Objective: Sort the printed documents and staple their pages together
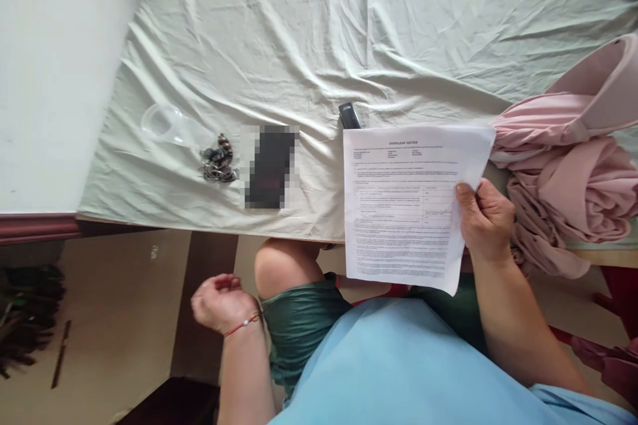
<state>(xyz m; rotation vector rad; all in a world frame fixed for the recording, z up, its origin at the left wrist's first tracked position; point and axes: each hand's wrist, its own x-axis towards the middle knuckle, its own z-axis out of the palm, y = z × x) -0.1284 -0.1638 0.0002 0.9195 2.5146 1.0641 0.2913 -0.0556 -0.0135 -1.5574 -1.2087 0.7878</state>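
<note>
My right hand (484, 218) grips a printed sheet of paper (399, 206) by its right edge, thumb on top. The sheet is headed "OVERLEAF NOTES" and hangs partly over the table's near edge. Beyond its top left corner lies a small black object (349, 115), partly covered by the paper. My left hand (224, 302) is below the table edge beside my knee, its fingers curled inward with nothing visible in them. A dark rectangular object (272, 166), blurred by pixels, lies on the cloth left of the sheet.
Pale cloth (299, 26) with wrinkles covers the table. A clear plastic cup (163, 123) lies at the left, near a dark cluster of beads and metal rings (219, 161). Pink fabric (583, 186) is bunched at the right. A dark piece of furniture (172, 404) stands at the lower left.
</note>
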